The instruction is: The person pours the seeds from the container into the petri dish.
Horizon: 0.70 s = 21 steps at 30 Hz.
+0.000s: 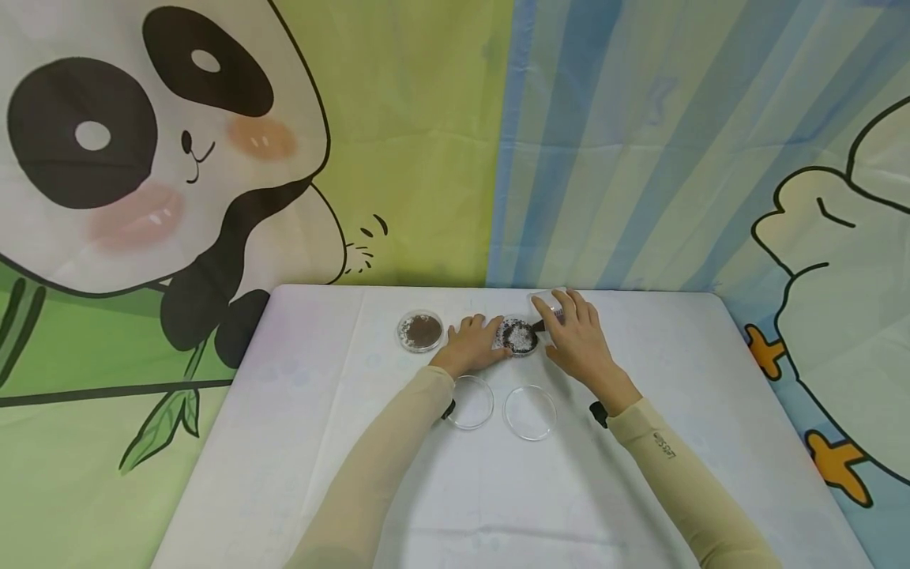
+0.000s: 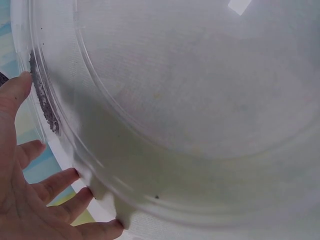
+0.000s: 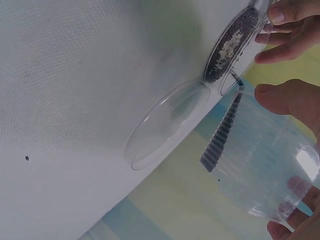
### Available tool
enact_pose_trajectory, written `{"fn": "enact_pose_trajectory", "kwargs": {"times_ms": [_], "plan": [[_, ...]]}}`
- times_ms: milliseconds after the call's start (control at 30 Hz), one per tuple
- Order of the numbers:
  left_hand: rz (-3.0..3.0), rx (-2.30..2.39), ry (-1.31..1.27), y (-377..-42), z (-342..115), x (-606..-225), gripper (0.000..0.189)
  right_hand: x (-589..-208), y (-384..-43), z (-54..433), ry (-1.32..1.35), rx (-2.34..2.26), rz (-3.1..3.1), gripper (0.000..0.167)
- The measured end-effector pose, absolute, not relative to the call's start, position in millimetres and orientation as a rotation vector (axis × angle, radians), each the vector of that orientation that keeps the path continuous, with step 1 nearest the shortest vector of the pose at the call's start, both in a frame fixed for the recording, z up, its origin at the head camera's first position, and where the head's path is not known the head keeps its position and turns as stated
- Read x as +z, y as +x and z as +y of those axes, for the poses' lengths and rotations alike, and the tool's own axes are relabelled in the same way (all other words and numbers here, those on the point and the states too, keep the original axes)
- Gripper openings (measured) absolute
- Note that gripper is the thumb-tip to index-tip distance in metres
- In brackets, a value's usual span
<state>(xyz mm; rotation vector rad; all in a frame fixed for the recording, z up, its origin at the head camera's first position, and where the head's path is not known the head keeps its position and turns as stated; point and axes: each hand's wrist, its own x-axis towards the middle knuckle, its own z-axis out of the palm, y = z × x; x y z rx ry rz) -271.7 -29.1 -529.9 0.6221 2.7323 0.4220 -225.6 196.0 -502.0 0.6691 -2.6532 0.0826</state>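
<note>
My left hand [image 1: 469, 345] is at the left side of a clear petri dish [image 1: 518, 337], its thumb and index finger at opposite parts of the rim. Dark granules with a white patch on top fill the dish [image 3: 232, 45]. My right hand [image 1: 579, 336] grips a clear plastic cup [image 3: 272, 160], tilted beside that dish. A dark, ribbed-looking wedge [image 3: 222, 130] shows in the cup, its narrow end towards the dish. In the left wrist view, the thumb [image 2: 17, 90] reaches the dish wall and the other fingers spread below it.
Left of my left hand stands another petri dish [image 1: 420, 331] with brown and white contents. Two clear round lids lie nearer me, the left lid [image 1: 471, 427] beside my left wrist and the right lid [image 1: 530, 438] between my forearms. A white cloth covers the table [image 1: 498, 506].
</note>
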Motion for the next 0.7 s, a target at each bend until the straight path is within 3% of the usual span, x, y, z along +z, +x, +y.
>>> {"fn": "enact_pose_trajectory", "kwargs": {"times_ms": [700], "plan": [[2.738,0.440,0.630,-270.7,-30.1,-528.5,0.076,-505.2,-224.8,195.8,0.639,0.147,-2.663,0.105]]}}
